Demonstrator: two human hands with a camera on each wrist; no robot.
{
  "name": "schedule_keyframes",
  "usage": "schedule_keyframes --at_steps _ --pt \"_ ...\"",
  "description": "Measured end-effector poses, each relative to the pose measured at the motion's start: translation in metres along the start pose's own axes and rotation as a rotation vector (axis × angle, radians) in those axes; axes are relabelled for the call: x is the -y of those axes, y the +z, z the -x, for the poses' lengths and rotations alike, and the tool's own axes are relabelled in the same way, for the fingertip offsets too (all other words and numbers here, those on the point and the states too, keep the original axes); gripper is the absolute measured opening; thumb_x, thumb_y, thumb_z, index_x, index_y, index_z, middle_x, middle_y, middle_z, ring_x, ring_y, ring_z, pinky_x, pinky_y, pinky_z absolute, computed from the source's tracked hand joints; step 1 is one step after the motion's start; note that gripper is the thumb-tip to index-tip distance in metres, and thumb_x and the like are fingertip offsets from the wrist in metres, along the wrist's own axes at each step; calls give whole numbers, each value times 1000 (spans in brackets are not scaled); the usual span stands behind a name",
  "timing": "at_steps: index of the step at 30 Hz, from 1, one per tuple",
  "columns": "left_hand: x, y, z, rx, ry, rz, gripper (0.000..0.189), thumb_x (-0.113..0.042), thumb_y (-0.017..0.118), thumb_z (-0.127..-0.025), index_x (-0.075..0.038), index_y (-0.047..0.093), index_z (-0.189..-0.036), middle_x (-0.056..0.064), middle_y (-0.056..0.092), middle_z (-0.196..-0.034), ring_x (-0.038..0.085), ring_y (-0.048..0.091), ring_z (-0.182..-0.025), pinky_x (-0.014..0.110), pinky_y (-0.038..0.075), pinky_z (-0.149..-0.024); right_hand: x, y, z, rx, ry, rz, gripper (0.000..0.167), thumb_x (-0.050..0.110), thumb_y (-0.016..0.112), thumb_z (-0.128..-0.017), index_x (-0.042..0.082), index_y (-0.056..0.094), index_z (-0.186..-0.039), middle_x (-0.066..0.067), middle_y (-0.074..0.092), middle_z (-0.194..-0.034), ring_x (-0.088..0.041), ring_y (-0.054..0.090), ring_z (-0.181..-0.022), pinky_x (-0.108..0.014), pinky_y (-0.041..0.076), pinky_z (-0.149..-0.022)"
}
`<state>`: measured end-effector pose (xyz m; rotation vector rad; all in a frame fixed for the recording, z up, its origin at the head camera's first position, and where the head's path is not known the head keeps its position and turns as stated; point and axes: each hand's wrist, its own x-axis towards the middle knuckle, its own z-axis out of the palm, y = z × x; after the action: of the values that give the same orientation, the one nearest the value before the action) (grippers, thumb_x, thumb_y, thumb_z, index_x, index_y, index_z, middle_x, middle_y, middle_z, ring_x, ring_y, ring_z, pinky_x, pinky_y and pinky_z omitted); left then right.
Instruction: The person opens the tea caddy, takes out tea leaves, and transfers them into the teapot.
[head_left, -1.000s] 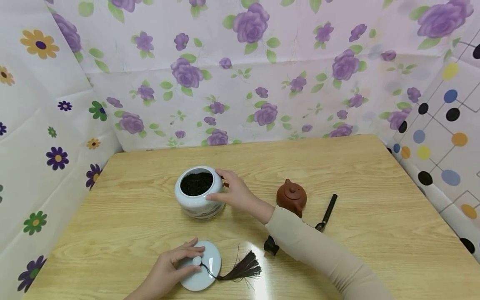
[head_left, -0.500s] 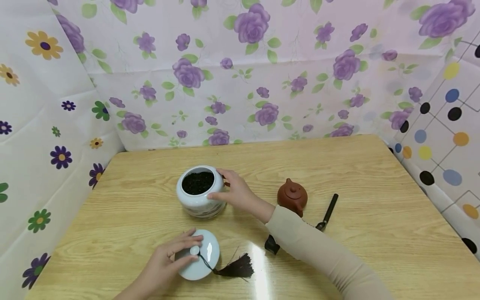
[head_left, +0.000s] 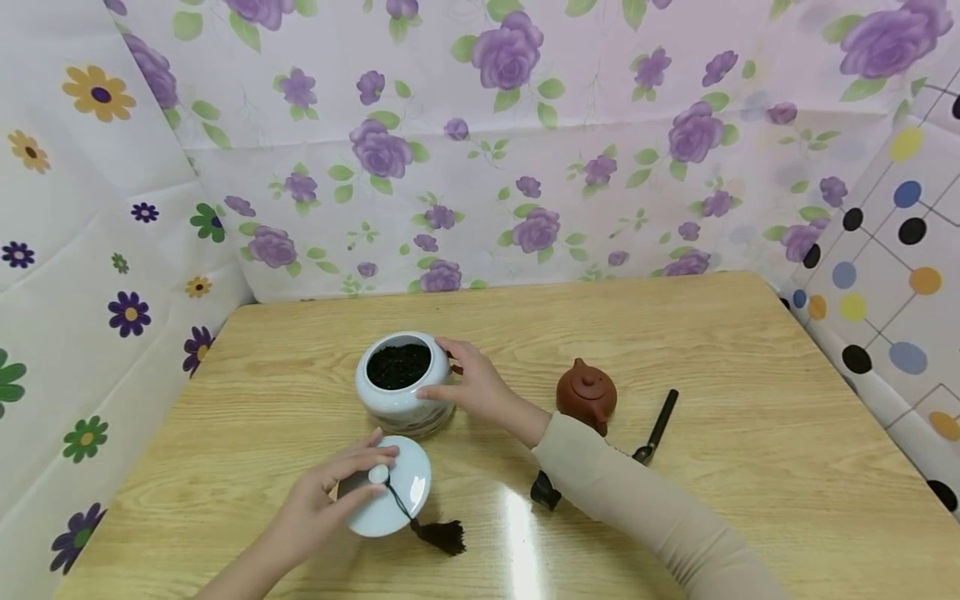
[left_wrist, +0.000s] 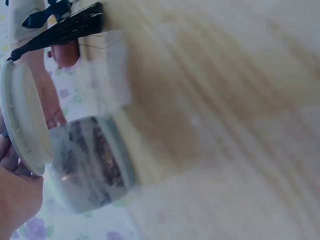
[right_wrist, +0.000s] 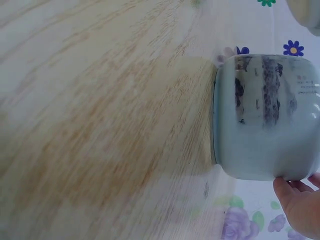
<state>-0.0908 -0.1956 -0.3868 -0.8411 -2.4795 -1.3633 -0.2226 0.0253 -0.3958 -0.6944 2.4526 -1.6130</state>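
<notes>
A white porcelain tea jar (head_left: 390,402), its mouth open on dark loose leaves, stands upright at the left middle of the table. Against its right side, my right hand (head_left: 478,385) holds it, thumb on the front of the shoulder and fingers behind. My left hand (head_left: 318,498) pinches the small knob of the round white lid (head_left: 411,483), raised and tilted in front of the jar. A dark tassel (head_left: 442,536) hangs from the knob by a cord. In the left wrist view the lid (left_wrist: 22,117) is edge-on, overlapping the jar (left_wrist: 90,165).
A reddish-brown clay teapot (head_left: 585,398) stands right of the jar, beyond my right forearm. Near it lies a thing with a long black handle (head_left: 663,417), partly hidden by the beige sleeve (head_left: 622,483). A small black object (head_left: 545,492) shows beside the sleeve. Flowered cloth (head_left: 480,167) backs the table.
My left hand has lifted the lid off the table and carried it up and slightly left, towards the jar; the tassel now dangles. The right hand stays on the jar.
</notes>
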Motion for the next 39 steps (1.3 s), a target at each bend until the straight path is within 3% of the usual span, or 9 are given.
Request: schedule_keyframes --at_steps 9,22,31,34,39 --pt "0 -18 -18 -17 80 -7 36 9 70 -78 -5 68 -111 -1 67 -120 4 43 -131 10 28 -109 -2 2 0 -11 7 -13 79 22 78 -80 0 36 -144 -18 42 -143 -28 43 -131 -39 44 -106" --pt "6 -43 -42 -37 50 -19 34 10 66 -82 -2 67 -114 -6 65 -121 2 44 -130 10 29 -109 -5 4 -1 -27 -4 -21 80 22 78 -80 0 36 -144 -17 41 -144 -28 41 -132 -36 45 -105" --pt "19 -54 -58 -36 -85 28 24 1 62 -90 -2 67 -113 -14 62 -122 -2 38 -133 6 36 -101 -8 7 -2 -29 -12 -54 78 20 79 -79 -1 38 -142 -18 43 -141 -28 44 -130 -33 45 -104" --pt "24 -56 -66 -15 -122 24 23 -5 61 -92 -3 66 -115 -7 63 -125 -4 37 -133 5 35 -101 -9 7 -3 -30 -17 -55 79 19 79 -78 -2 39 -142 -18 44 -140 -27 44 -130 -33 45 -104" --pt "31 -56 -79 18 -166 -9 26 -14 60 -94 -8 65 -119 11 59 -132 10 36 -138 4 34 -100 -8 5 -2 -39 -21 -44 78 20 79 -78 -1 39 -142 -17 44 -141 -27 43 -130 -35 45 -105"
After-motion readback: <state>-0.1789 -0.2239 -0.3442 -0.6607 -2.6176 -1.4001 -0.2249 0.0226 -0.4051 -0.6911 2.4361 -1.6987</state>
